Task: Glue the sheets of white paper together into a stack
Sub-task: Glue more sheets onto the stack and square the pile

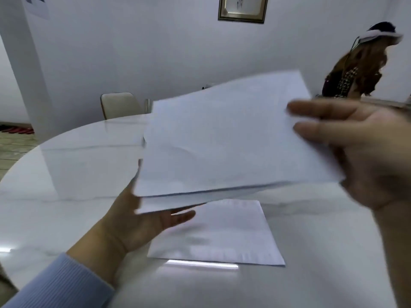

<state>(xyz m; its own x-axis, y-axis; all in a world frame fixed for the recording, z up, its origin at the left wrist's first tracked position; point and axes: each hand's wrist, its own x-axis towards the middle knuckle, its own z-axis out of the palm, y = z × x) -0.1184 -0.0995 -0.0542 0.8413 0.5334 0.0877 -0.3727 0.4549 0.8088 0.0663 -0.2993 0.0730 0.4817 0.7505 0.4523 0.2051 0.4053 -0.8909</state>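
I hold a bundle of white paper sheets (pixel 226 143) in the air above the table, tilted, with its layered edges showing along the near side. My left hand (pixel 138 221) supports the bundle from below at its near left corner. My right hand (pixel 360 152) grips its right edge, fingers on top. Another white sheet (pixel 224 238) lies flat on the white marble table (pixel 73 187) beneath the lifted bundle. The view is motion-blurred. No glue is visible.
A beige chair (pixel 120 105) stands at the table's far side. A person (pixel 358 70) with long hair stands at the far right by the wall. A framed picture (pixel 242 8) hangs on the wall.
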